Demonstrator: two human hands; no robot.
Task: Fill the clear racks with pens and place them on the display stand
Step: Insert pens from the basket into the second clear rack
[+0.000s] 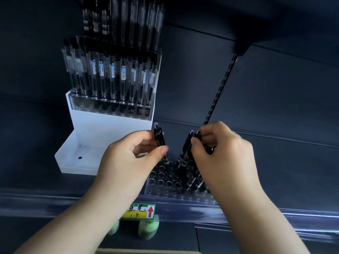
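On the dark shelf before us, a clear rack [161, 182] sits just behind the glossy plastic shelf rail [55, 204], its top drilled with rows of round holes. Our left hand [135, 154] pinches one black pen [159, 140] between thumb and curled fingers; the pen is tilted, its clear cap end up and its lower end above the rack's bare holes. Our right hand [220, 149] curls its fingers and thumb round a bundle of pens [187, 149] that lean over the rack's right side, where our wrist hides much of the rack. We cannot tell whether these pens are seated in the holes. Just left of and behind the rack stands the display stand [88, 143], matte white and stepped, its low front tray showing a small dark dot on its floor. Its upper step carries a filled rack [110, 105], where upright pens [111, 74] with clear barrels, black grips and pale barcode stickers stand in tight rows. Higher still, more pens [124, 21] show only as a blur. A slotted black upright [220, 88] runs down the smooth dark back panel to our right hand, under an overhanging upper shelf [275, 15]. Clipped to the rail is a price label [141, 210], green and yellow with handwriting and a red arrow. Below it are two soft, blurred green shapes [148, 230].
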